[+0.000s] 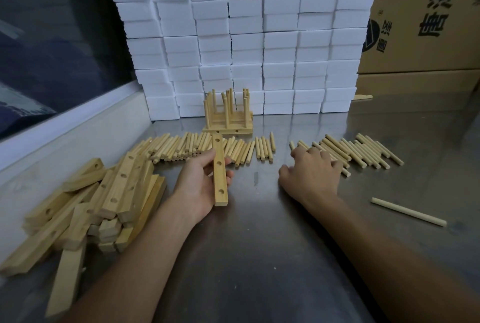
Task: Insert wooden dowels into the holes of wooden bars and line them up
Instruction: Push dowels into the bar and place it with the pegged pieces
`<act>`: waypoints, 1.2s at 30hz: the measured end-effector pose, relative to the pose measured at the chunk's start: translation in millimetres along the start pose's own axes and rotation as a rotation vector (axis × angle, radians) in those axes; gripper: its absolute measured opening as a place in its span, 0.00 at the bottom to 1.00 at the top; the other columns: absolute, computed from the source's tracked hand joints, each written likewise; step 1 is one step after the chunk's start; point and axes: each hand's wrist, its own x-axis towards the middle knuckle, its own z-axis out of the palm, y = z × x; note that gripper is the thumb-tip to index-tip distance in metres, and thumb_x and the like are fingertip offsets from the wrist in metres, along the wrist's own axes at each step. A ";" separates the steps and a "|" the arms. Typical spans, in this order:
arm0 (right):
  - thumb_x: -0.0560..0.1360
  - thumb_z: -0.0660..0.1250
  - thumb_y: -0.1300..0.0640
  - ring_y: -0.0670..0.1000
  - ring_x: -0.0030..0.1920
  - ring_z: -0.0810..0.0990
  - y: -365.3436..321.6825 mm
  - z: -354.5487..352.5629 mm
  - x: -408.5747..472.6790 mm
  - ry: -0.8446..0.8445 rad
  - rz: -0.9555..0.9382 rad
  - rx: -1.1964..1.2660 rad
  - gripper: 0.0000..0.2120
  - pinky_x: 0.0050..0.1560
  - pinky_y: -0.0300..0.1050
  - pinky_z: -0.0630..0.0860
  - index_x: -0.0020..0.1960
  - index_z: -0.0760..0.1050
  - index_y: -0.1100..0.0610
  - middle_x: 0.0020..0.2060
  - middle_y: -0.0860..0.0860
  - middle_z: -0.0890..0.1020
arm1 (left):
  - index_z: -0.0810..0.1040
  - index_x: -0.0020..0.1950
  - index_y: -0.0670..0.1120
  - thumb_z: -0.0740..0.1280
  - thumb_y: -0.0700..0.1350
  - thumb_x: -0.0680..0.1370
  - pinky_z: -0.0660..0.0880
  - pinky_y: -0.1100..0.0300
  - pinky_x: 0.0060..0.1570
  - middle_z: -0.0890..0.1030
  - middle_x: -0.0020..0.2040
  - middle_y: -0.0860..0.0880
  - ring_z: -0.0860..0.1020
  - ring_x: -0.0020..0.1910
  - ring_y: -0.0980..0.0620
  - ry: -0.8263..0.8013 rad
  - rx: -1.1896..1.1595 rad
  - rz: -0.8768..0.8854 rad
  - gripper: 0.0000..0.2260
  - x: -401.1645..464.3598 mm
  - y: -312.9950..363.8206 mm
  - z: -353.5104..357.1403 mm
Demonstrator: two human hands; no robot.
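Wooden bar (219, 170) with 3 holes showing on its upper face is lying lengthwise in the left hand (200, 187), pointing away from the person; the thumb is wrapping over one edge and the fingertips are curling up round the other, so the hand is gripping it just above the counter (259, 257). Right hand (313, 174) is resting palm down on the counter, fingers spread and bent, the fingertips touching the near end of the right-hand group of dowels (350, 150); whether any dowel is being pinched cannot be told. Left-hand group of dowels (197, 147) is lying in a loose row behind the held bar, running roughly from the bar pile to the middle of the counter. Behind that row, finished bars with upright dowels (228, 115) are standing side by side, just in front of a wall of stacked white blocks (246, 37). Pile of loose bars (91, 200), holes showing on several, is heaped at the left near the held bar. 1 longer stick (409, 211) is lying alone at the right, well apart from both hands. Cardboard boxes (420, 24) are standing at the far right.
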 end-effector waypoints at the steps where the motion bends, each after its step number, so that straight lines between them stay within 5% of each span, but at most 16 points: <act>1: 0.77 0.60 0.46 0.57 0.62 0.72 -0.4 -0.2 -0.1 -0.004 -0.004 -0.023 0.17 0.64 0.58 0.64 0.62 0.75 0.52 0.59 0.54 0.78 | 0.77 0.61 0.38 0.62 0.45 0.82 0.76 0.59 0.29 0.81 0.42 0.43 0.78 0.30 0.50 -0.005 0.002 0.006 0.13 0.0 0.0 0.0; 12: 0.79 0.65 0.57 0.54 0.49 0.75 -1.5 -0.7 2.3 -0.005 -0.098 0.071 0.08 0.53 0.51 0.73 0.57 0.75 0.55 0.48 0.52 0.79 | 0.76 0.59 0.42 0.60 0.44 0.83 0.76 0.58 0.26 0.81 0.39 0.43 0.79 0.28 0.48 -0.031 0.054 0.061 0.10 -1.9 -1.1 2.4; 16: 0.78 0.63 0.61 0.55 0.48 0.70 -0.5 0.4 0.5 -0.003 -0.071 0.024 0.02 0.54 0.52 0.71 0.49 0.73 0.56 0.48 0.54 0.74 | 0.77 0.60 0.42 0.60 0.44 0.83 0.76 0.59 0.26 0.81 0.38 0.44 0.79 0.28 0.48 -0.027 0.083 0.068 0.10 -1.7 -1.6 3.4; 23: 0.82 0.61 0.58 0.53 0.49 0.74 2.7 -1.6 5.3 0.179 -0.065 0.394 0.10 0.54 0.53 0.74 0.60 0.77 0.57 0.50 0.53 0.76 | 0.78 0.53 0.40 0.70 0.44 0.77 0.66 0.62 0.21 0.74 0.36 0.47 0.72 0.25 0.52 0.018 0.136 0.054 0.08 2.0 -2.3 1.8; 28: 0.81 0.63 0.59 0.47 0.46 0.71 -1.9 -1.5 0.8 0.185 -0.358 0.550 0.09 0.44 0.39 0.66 0.57 0.80 0.58 0.47 0.51 0.75 | 0.80 0.40 0.45 0.76 0.44 0.72 0.64 0.64 0.20 0.77 0.31 0.50 0.71 0.23 0.54 0.090 0.210 0.144 0.07 1.8 -7.4 4.5; 36: 0.81 0.63 0.61 0.40 0.39 0.75 -3.0 -4.1 -3.4 0.107 -0.466 0.646 0.08 0.38 0.28 0.68 0.56 0.80 0.58 0.42 0.48 0.80 | 0.82 0.50 0.40 0.72 0.39 0.76 0.67 0.65 0.20 0.85 0.37 0.46 0.78 0.26 0.54 0.076 0.211 0.140 0.04 -2.6 -7.3 6.2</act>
